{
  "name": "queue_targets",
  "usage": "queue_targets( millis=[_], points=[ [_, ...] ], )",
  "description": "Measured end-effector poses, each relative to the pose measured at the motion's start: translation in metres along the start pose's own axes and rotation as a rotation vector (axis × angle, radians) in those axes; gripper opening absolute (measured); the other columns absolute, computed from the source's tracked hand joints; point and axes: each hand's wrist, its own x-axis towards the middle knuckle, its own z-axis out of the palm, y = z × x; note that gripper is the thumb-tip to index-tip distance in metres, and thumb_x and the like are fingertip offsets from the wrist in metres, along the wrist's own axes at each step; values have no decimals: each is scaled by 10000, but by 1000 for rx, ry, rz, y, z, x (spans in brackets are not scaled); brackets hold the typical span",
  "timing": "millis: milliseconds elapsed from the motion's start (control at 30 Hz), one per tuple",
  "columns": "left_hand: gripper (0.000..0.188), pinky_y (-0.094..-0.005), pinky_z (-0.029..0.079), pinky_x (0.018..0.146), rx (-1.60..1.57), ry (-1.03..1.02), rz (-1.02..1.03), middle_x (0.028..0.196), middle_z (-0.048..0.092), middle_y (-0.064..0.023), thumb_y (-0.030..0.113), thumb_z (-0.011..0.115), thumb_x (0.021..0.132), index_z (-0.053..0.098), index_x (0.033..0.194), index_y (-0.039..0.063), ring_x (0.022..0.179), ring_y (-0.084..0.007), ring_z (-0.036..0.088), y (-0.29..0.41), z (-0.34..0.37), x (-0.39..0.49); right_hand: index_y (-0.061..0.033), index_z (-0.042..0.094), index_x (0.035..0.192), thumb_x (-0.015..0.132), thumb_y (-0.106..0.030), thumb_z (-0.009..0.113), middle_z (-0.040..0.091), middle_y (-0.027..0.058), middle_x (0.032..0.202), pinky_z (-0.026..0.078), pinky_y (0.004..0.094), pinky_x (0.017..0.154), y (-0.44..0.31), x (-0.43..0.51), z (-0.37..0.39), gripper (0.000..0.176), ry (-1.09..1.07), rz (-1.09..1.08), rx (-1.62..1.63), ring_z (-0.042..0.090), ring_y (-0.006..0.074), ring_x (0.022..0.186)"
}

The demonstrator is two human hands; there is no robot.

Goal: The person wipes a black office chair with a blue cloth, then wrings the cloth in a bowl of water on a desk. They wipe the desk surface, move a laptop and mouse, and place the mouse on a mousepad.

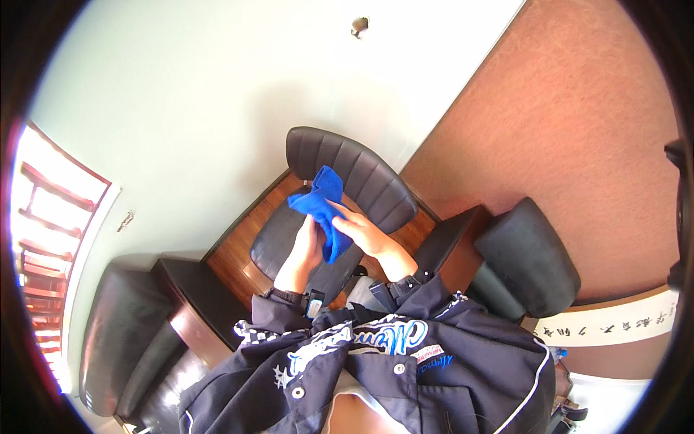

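A bright blue cloth (325,209) is bunched between my two hands, above the seat of a black padded chair (358,168). My left hand (309,244) lies along the cloth's lower left side, its fingers partly hidden behind the folds. From the right, my right hand (360,230) presses on the cloth with its thumb and fingers. One end of the cloth sticks up past my fingertips, and another part hangs down between my palms. Both wrists wear dark bands.
Behind the chair rise a pale wall (190,81) and a reddish-brown textured wall (553,135). A black padded seat (130,320) stands at the left, another (528,255) at the right. Wooden flooring (238,247) shows around the chair. A window with bars (49,244) is at the far left.
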Motion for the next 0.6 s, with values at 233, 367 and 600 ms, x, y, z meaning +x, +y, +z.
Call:
queue_targets(
  millis=[233, 367, 600],
  points=[
    [466, -452, 392, 1042, -474, -430, 84, 1335, 505, -87, 420, 369, 993, 437, 1342, 118, 1220, -263, 484, 9, 1, -3, -53, 488, 1348, 982, -182, 499, 478, 96, 1393, 319, 346, 1082, -58, 22, -31, 389, -200, -203, -82, 451, 232, 1280],
    [407, -410, 403, 1009, -113, -268, 344, 1256, 542, -88, 350, 422, 977, 467, 1295, 100, 1137, -247, 516, -18, -26, 22, -5, 478, 1330, 1001, -223, 442, 525, 105, 1331, 327, 325, 1068, -24, 45, -59, 396, 303, -69, -614, 466, 209, 1242],
    [511, -411, 275, 1109, 428, 196, 426, 1484, 305, -163, 240, 411, 974, 316, 1450, 80, 1332, -349, 326, -79, -21, 23, 24, 346, 1421, 1011, -458, 346, 372, 172, 1464, 230, 332, 1131, 58, 62, -12, 633, 235, 268, -273, 340, 229, 1361]
  ],
)
